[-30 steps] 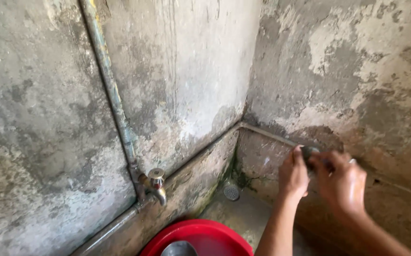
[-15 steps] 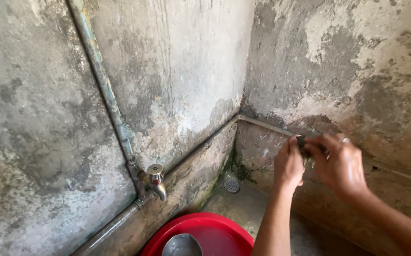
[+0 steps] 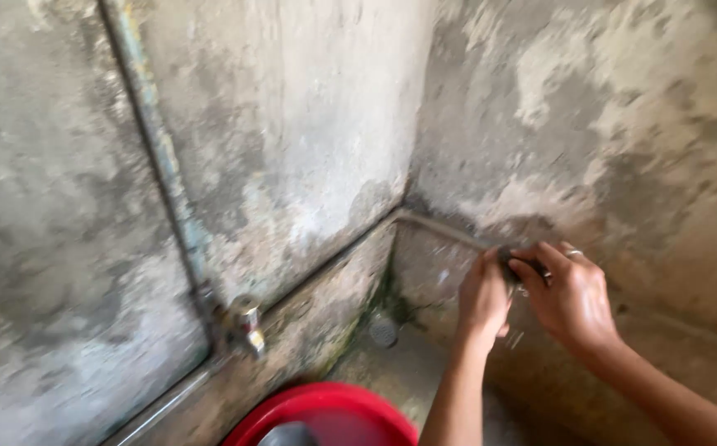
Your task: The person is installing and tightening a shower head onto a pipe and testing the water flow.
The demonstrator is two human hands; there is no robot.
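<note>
Small dark object (image 3: 514, 266) pinched between both hands; left hand (image 3: 482, 299) & right hand (image 3: 569, 301) fingers curled shut on it, touching. Long axis unclear, blurred.

Small dark object (image 3: 514, 263), blurred, pinched between fingertips of both hands, just above the wall ledge (image 3: 449, 231), near the corner.

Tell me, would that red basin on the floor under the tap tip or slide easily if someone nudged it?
The red basin looks wide and shallow, so it probably slides rather than tips. The floor beside it looks damp, which may ease sliding. A grey metal vessel sits inside and adds some weight. Only part of the basin shows, and the picture is blurred, so its fill is unclear.
</note>
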